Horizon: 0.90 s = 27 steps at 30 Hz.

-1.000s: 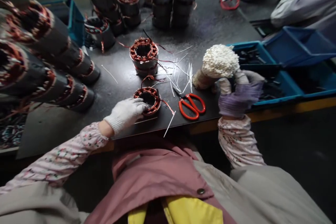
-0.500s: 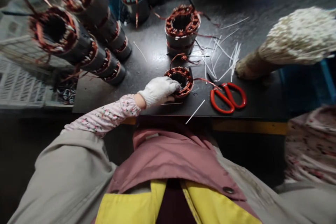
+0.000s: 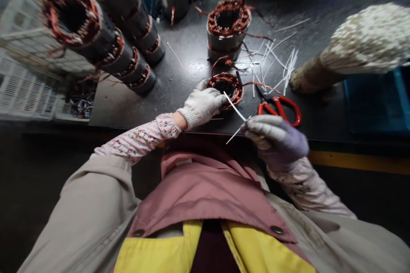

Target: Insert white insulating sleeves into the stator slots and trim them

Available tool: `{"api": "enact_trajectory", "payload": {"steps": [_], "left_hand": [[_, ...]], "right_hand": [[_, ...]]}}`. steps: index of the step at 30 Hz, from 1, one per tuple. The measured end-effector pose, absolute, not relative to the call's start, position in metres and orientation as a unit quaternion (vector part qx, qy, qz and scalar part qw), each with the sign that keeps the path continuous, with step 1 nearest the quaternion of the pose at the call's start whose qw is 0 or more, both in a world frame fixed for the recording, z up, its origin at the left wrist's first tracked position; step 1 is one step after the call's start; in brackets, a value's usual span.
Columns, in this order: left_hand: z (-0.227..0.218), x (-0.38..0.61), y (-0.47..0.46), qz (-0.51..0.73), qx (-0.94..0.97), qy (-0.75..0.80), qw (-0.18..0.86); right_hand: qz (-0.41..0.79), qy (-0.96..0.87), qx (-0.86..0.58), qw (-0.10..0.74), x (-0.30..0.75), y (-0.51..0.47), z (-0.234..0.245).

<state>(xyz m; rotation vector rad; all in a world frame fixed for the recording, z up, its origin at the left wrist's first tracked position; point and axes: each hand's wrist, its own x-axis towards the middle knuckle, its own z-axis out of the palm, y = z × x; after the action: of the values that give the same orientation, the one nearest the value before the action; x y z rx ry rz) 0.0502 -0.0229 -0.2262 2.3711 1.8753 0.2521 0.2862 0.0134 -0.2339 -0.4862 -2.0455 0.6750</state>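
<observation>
Holding a white strip (image 3: 235,106), the right hand (image 3: 273,136) partly hides scissors (image 3: 280,106); blades (image 3: 262,91) indistinct.

Left hand (image 3: 202,106) against a copper-wound ring (image 3: 238,88), right hand (image 3: 273,135) with a white strip (image 3: 235,107), red-handled scissors (image 3: 297,113) beyond.

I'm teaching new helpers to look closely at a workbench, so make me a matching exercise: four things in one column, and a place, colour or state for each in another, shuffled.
Column one
1. Left hand
2. Right hand
3. Scissors
4. Thick bundle

Column two
A. White-topped, at the picture's right edge
B. Holding a white strip between the fingers
C. Touching the copper-wound ring nearest the person
D. Red-handled, lying on the bench

Right pairs: 1-C, 2-B, 3-D, 4-A
</observation>
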Motion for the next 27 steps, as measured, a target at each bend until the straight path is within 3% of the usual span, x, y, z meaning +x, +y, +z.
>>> {"api": "enact_trajectory", "payload": {"steps": [4, 15, 27], "left_hand": [[-0.229, 0.045, -0.017, 0.101, 0.779, 0.613, 0.079], [-0.231, 0.051, -0.015, 0.089, 0.751, 0.647, 0.095], [-0.230, 0.049, -0.014, 0.100, 0.759, 0.637, 0.095]], "right_hand": [[0.240, -0.847, -0.175, 0.440, 0.290, -0.012, -0.252], [0.293, -0.854, -0.170, 0.395, 0.309, -0.039, -0.271], [0.284, -0.847, -0.205, 0.400, 0.310, -0.042, -0.260]]}}
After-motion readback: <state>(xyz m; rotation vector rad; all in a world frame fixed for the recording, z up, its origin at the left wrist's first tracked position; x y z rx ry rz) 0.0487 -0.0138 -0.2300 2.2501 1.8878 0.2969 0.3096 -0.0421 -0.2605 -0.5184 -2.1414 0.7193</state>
